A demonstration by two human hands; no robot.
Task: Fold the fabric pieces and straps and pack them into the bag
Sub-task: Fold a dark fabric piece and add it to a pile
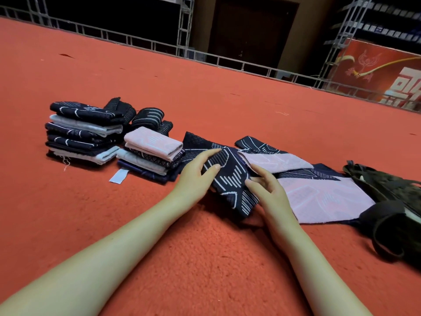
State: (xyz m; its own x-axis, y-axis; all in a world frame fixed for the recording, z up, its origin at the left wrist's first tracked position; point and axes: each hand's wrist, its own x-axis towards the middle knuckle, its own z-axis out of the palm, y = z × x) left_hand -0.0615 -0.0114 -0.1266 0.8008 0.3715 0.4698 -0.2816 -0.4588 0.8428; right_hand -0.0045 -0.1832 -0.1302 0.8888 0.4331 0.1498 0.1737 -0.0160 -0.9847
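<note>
Both on one navy white-lined fabric piece (230, 179) at centre: left hand (196, 176) gripping its edge, right hand (266, 188) pinching the fold; pink pieces (319, 197) at 3 o'clock, dark bag (387, 201) beyond, folded stacks (86, 133) at 10 o'clock on red carpet (205, 258)

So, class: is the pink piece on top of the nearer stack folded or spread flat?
Folded. The pink piece shows doubled layers at its rounded right edge and sits compact on the nearer stack.
</note>
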